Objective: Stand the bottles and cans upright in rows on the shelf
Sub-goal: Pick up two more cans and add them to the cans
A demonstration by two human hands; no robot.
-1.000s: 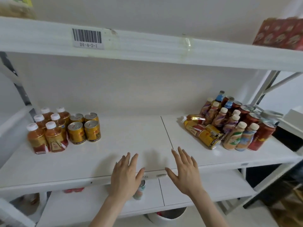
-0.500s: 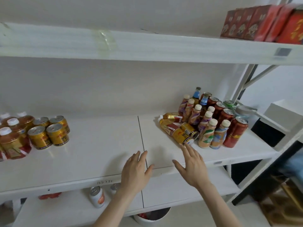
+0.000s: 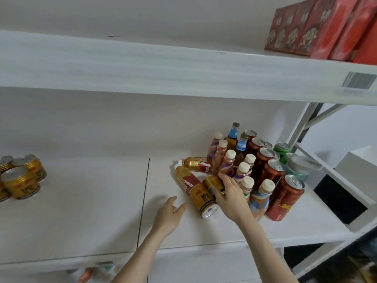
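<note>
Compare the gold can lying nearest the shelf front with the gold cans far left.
Pose: the lying can is on its side; the left cans stand upright, silver tops up.
Company: the lying can sits among fallen bottles; the left cans stand grouped together.
Hands: the right hand has its grip on a second can beside the lying can; none is near the left cans.
Shared: gold labels, same shelf.

Wide bare stretch of shelf (image 3: 91, 211) open between upright gold cans (image 3: 20, 180) at far left and toppled cans and bottles (image 3: 202, 199) just right of the seam. Behind those, upright bottles and tall cans (image 3: 263, 166) packed tight, little gap anywhere among them. Headroom capped by upper shelf (image 3: 142, 68); slanting shelf post (image 3: 301, 127) close at right rear.
</note>
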